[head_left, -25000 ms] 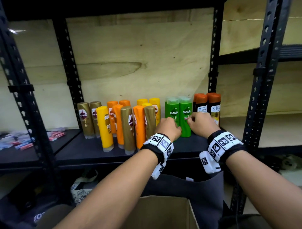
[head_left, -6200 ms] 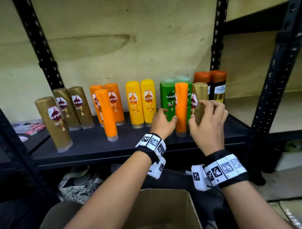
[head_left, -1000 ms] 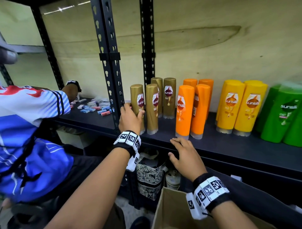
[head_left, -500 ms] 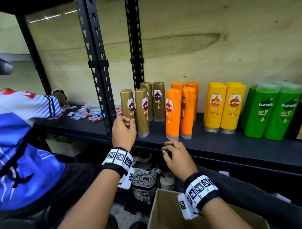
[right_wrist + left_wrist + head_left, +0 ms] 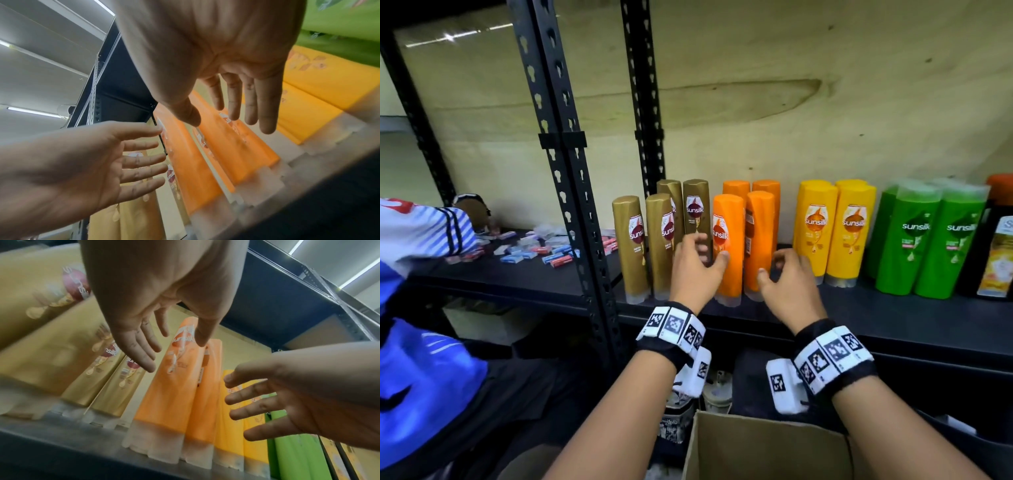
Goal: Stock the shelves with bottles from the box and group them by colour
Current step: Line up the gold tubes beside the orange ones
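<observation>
both hands have come up off the shelf edge since half a second ago: my left hand (image 5: 697,265) and right hand (image 5: 789,281) now hang spread and holding nothing on either side of the orange bottles (image 5: 743,246). those bottles stand upright on the shelf (image 5: 893,315) just ahead of my fingertips, between the gold bottles (image 5: 659,236) and yellow bottles (image 5: 834,228), my left thumb nearest, maybe touching. the box (image 5: 763,448) below is cut off, its contents hidden, and both wrist views are blurred.
</observation>
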